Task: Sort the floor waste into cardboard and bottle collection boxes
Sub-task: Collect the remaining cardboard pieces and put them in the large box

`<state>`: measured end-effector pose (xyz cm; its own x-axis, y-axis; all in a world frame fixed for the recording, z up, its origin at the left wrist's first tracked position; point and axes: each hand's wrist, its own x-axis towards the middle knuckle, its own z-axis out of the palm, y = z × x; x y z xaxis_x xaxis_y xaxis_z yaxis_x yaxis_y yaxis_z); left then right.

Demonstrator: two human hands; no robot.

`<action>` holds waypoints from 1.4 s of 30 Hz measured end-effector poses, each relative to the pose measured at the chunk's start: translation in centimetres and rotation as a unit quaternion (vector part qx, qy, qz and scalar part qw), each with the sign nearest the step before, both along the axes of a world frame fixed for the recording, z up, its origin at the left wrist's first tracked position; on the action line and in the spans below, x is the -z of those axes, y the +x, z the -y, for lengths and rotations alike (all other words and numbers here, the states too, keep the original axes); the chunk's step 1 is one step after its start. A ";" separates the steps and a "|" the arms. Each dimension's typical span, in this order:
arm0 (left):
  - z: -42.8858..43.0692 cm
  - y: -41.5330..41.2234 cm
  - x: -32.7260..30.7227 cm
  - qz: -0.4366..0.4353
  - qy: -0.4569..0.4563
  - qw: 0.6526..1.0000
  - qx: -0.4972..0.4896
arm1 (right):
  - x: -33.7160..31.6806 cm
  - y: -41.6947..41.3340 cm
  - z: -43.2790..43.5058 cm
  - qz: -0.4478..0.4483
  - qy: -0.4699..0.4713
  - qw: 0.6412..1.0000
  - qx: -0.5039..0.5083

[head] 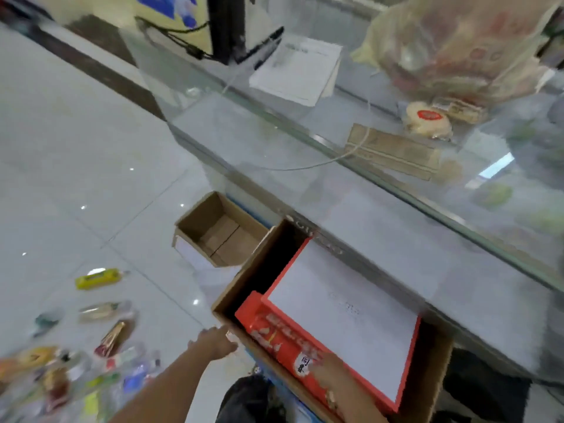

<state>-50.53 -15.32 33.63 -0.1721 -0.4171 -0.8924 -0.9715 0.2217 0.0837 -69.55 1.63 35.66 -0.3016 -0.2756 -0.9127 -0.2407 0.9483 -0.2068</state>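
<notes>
bottles lie on the floor well left of the left hand, fingers straight against the near box. right hand presses flat on the red cardboard inside. cardboard step; next needs a bottle for the empty box.

- Bottle pile on the floor, lower left: motion-blurred, cut by the frame's edge; we cannot count it.
- Red carton: print unreadable to us.
- Right hand: fingers blurred, their hold unclear.
- Bag on the surface: contents indistinct.
</notes>
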 end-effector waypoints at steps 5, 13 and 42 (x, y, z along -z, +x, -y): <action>-2.2 10.0 -4.6 -0.002 -0.015 0.994 -0.108 | -2.1 4.6 6.2 -0.016 -0.027 0.980 -0.198; -9.9 32.9 -9.3 0.033 -0.070 0.910 -0.408 | -7.5 27.3 16.1 -0.035 -0.057 0.851 -0.521; -14.5 77.3 30.5 0.122 -0.146 0.761 -0.621 | 32.1 90.9 19.6 0.045 -0.144 0.537 -0.830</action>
<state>26.82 -0.81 3.18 0.6718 -0.3091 -0.6731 -0.4259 -0.9047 -0.0097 21.37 -18.01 3.57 0.6193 -0.2311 -0.7503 -0.6820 -0.6319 -0.3683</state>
